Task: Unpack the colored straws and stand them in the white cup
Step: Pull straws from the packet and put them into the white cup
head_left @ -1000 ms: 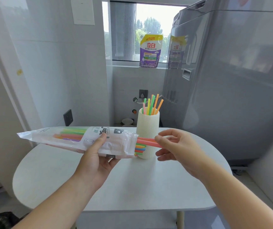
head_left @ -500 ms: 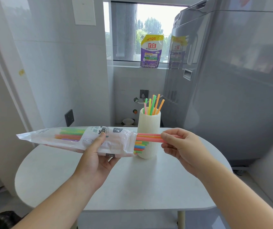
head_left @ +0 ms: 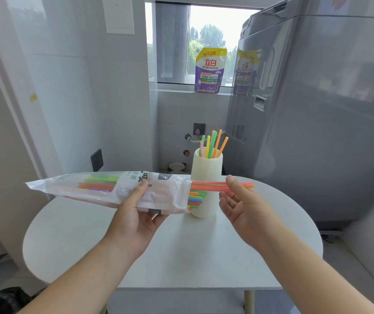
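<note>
My left hand (head_left: 136, 214) grips a clear plastic straw bag (head_left: 104, 189) held level above the table, its open mouth facing right. Colored straw ends stick out of that mouth. My right hand (head_left: 242, 205) pinches a few red and orange straws (head_left: 208, 186) between thumb and fingers, drawn partway out of the bag to the right. The ribbed white cup (head_left: 206, 177) stands upright on the table behind these straws, with several colored straws (head_left: 213, 143) standing in it.
The round white table (head_left: 181, 252) lies below both hands. A grey washing machine (head_left: 317, 109) stands close on the right. A purple detergent pouch (head_left: 208, 71) sits on the window sill behind. Tiled wall with a dark socket (head_left: 97, 160) on the left.
My right hand has slid to the right, drawing the pinched red and orange straws farther out of the bag. The left hand and the bag stayed nearly still.
</note>
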Motion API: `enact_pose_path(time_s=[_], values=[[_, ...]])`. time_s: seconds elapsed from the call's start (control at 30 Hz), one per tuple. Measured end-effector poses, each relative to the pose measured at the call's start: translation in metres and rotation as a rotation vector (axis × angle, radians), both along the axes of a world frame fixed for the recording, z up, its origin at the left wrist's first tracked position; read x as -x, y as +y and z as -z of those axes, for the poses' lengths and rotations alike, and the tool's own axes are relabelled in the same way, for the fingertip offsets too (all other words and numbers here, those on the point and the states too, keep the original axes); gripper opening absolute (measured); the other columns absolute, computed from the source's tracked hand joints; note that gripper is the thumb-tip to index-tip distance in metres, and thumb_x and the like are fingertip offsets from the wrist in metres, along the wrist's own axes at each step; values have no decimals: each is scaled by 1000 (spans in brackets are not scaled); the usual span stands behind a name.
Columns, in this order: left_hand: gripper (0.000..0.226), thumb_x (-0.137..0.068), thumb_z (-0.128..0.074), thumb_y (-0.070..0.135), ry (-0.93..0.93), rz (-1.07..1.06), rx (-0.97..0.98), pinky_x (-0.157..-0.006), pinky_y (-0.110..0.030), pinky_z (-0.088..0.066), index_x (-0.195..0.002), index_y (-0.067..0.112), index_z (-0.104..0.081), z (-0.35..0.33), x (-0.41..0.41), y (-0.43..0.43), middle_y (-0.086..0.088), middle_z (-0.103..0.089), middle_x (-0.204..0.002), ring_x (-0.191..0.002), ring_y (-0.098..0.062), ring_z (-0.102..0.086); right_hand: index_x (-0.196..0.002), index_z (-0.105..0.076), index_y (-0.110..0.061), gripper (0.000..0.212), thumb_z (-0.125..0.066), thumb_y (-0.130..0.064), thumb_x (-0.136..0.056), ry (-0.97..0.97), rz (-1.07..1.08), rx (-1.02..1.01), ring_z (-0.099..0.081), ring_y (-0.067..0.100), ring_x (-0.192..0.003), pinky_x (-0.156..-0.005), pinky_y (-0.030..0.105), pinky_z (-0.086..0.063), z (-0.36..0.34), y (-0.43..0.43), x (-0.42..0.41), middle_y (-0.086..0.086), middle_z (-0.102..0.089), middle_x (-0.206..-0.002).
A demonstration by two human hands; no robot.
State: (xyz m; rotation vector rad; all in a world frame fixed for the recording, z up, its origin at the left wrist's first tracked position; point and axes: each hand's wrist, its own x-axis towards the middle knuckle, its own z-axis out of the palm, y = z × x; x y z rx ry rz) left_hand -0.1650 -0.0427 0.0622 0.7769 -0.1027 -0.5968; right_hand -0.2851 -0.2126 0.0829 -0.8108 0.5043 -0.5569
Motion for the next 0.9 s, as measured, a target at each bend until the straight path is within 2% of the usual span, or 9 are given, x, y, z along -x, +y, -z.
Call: enact_pose_path(time_s=[0.07, 0.17, 0.23, 0.3, 0.4, 0.53, 0.73, 0.83, 0.9], values=[[20, -95, -66, 22, -2, 6, 1, -67, -35, -65, -115, 20, -68, 0, 1, -1, -3, -79, -90, -75, -17, -76, -104, -64, -5, 34, -78, -16, -75, -43, -42, -124, -61, 12, -60, -54, 19, -56, 6, 10, -4, 9, -64, -85], [21, -95, -66, 23, -2, 8, 2, -64, -34, -64, -116, 20, -67, 1, 1, -2, -4, -79, -92, -77, -18, -76, -112, -66, 0, 31, -75, -13, -85, -65, -66, -189, -55, 11, -59, -55, 18, -54, 12, 22, -11, 14, -62, -97], [22, -95, -66, 23, -2, 7, -1, -70, -37, -65, -116, 19, -67, 1, 1, -2, -4, -79, -93, -80, -19, -76, -111, -68, -1, 26, -72, -12, -88, -70, -49, -162, -55, 10, -56, -53, 17, -52, 11, 25, -16, 11, -64, -90], [19, -95, -66, 23, 0, 7, -3, -72, -37, -64, -114, 19, -68, 1, 0, -1, -4, -79, -92, -79, -19, -76, -108, -68, -2, 22, -71, -14, -90, -58, -1, -120, -52, 9, -56, -52, 17, -50, 10, 23, -19, 8, -61, -81], [24, -95, -66, 23, 19, -2, 1, -75, -39, -64, -119, 18, -66, 2, -2, 0, -6, -79, -92, -79, -19, -76, -111, -68, -1, 28, -71, -19, -91, -12, 62, -18, -50, 11, -62, -55, 18, -51, 6, 17, -20, 6, -57, -79], [29, -95, -67, 24, 53, -14, -2, -78, -43, -63, -123, 17, -66, 5, -7, 1, -7, -78, -97, -83, -21, -76, -100, -73, -3, 25, -67, -27, -94, 68, 91, 191, -59, 11, -66, -66, 23, -54, 0, 10, -18, 4, -61, -76], [39, -95, -68, 25, 113, -38, 3, -71, -43, -65, -132, 13, -63, 7, -14, 2, -9, -77, -105, -106, -26, -73, -88, -72, -2, 21, -64, -19, -96, 63, 121, 360, -71, 13, -67, -66, 24, -58, -20, -8, -7, 7, -73, -74], [38, -95, -67, 25, 121, -65, -1, -77, -45, -63, -132, 14, -64, 8, -18, 4, -8, -77, -104, -106, -24, -72, -86, -72, -3, 20, -63, -17, -97, 89, 162, 460, -72, 15, -67, -65, 25, -59, -36, -19, 1, 7, -74, -72], [35, -95, -68, 24, 127, -78, 0, -78, -45, -63, -128, 15, -65, 8, -21, 5, -9, -76, -112, -102, -23, -73, -86, -72, -2, 20, -63, -17, -97, 109, 191, 534, -73, 16, -67, -65, 25, -59, -46, -26, 7, 6, -75, -71]])
